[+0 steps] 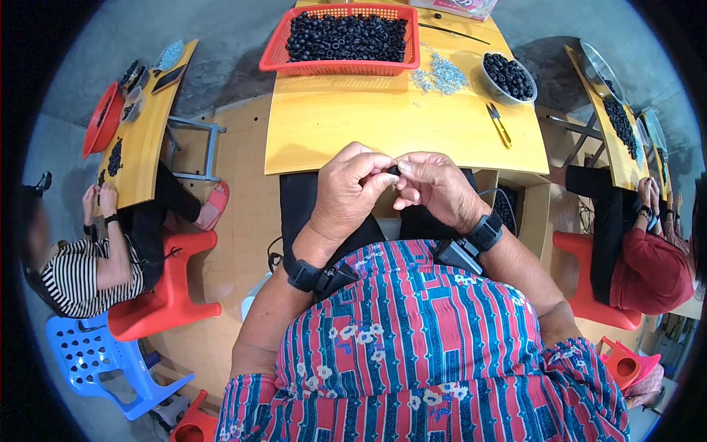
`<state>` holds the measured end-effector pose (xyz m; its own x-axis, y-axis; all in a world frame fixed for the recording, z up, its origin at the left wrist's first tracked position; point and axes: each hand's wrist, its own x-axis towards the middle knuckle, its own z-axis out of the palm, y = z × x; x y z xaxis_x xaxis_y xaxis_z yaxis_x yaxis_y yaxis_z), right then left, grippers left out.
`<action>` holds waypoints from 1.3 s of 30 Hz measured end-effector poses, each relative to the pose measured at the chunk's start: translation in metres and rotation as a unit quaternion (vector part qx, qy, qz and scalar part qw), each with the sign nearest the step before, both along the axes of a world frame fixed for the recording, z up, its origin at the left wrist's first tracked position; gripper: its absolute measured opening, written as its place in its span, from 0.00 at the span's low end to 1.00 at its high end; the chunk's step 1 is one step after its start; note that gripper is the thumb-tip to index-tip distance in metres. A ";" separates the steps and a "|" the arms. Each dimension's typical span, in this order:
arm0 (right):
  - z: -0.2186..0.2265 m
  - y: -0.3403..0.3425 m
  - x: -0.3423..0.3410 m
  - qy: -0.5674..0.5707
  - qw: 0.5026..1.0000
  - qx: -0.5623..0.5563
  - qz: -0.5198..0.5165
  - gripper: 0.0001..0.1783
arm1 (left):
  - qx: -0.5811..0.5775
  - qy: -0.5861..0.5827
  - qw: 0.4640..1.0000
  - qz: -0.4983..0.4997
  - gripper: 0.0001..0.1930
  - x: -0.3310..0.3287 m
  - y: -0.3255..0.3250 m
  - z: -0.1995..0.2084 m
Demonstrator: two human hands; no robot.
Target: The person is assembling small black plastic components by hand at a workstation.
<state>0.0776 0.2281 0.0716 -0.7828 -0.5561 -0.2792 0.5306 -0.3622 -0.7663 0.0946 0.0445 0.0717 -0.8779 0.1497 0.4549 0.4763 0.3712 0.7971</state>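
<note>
My left hand (346, 188) and my right hand (440, 188) meet just off the table's near edge, above my lap. Between their thumbs and index fingers they pinch a small black piece (394, 170), mostly covered by the fingertips. Its exact kind does not show. A red plastic basket (335, 68) full of small black round parts (346, 37) stands at the back of the table. Right of it lies a pile of small clear pieces (444, 75). A clear bowl (508, 98) holds more black round parts, and yellow-handled thread snips (499, 125) lie nearby.
My yellow wooden table (353, 136) also carries a thin dark rod (454, 34) and a box (464, 6). Under its right side is an open carton (530, 210). People work at side tables left (166, 92) and right (611, 140), on red stools (166, 295).
</note>
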 end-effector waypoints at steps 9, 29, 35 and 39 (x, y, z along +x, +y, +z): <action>-0.011 0.000 0.000 0.008 0.999 -0.024 0.026 0.12 | 0.046 -0.057 0.997 -0.003 0.08 0.002 0.001 -0.005; -0.005 -0.003 0.007 0.351 0.901 0.253 0.014 0.11 | 0.165 -0.301 0.922 -0.182 0.27 0.004 0.002 -0.015; -0.015 -0.006 0.007 0.350 0.898 0.265 -0.034 0.09 | 0.157 -0.279 0.931 -0.175 0.25 0.004 0.003 -0.016; -0.008 -0.008 0.009 0.325 0.910 0.256 -0.031 0.09 | 0.165 -0.279 0.931 -0.169 0.25 0.005 0.004 -0.014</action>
